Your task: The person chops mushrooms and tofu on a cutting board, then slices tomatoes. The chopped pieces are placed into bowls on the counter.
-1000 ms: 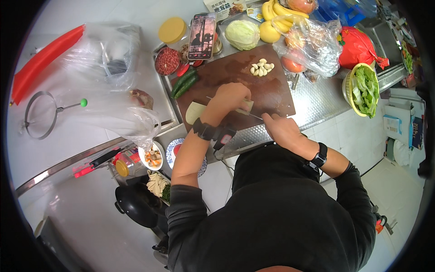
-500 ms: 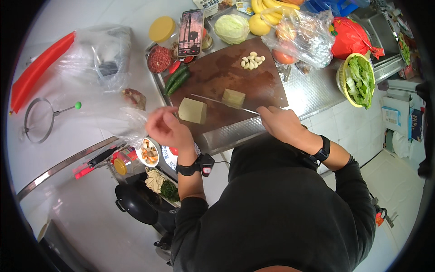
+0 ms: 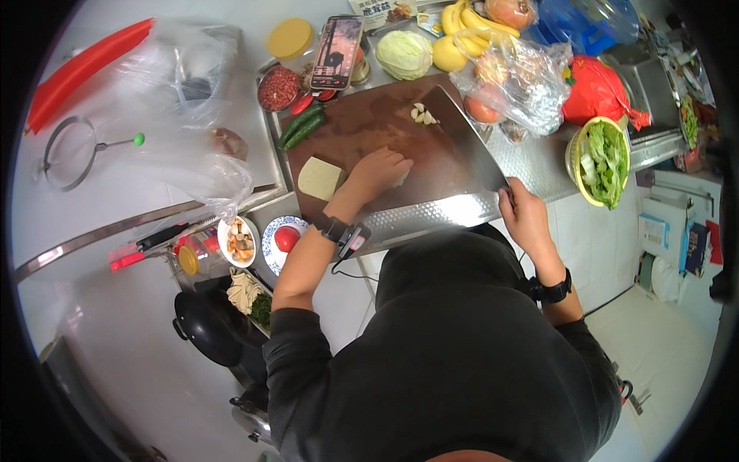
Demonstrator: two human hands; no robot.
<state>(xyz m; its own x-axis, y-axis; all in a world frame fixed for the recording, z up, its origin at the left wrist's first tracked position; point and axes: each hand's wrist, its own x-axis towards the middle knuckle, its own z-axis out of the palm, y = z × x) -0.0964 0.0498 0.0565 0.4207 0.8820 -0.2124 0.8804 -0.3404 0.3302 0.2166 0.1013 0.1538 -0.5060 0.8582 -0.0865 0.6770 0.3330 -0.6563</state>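
My right hand (image 3: 526,212) grips the handle of a broad-bladed kitchen knife (image 3: 471,142). The blade is tilted with its flat side showing, and it hides some of the garlic cloves (image 3: 423,114). Fingers of my left hand (image 3: 379,171) curl over a smaller pale-green block (image 3: 401,180), mostly covered by the hand, on the brown cutting board (image 3: 354,127). Left of that hand sits a larger pale block (image 3: 318,179), perhaps tofu. Two cucumber pieces (image 3: 302,129) lie at the board's left edge.
Behind the board are a bowl of minced meat (image 3: 278,89), a phone (image 3: 337,54), a cabbage (image 3: 404,55) and bananas (image 3: 477,19). A basket of lettuce (image 3: 603,162) stands right. A tomato plate (image 3: 269,258) and a bowl of chopped pieces (image 3: 238,241) sit front left.
My left hand has moved right onto the smaller block. My right hand has drawn the knife away to the right and turned its blade, now covering part of the garlic.
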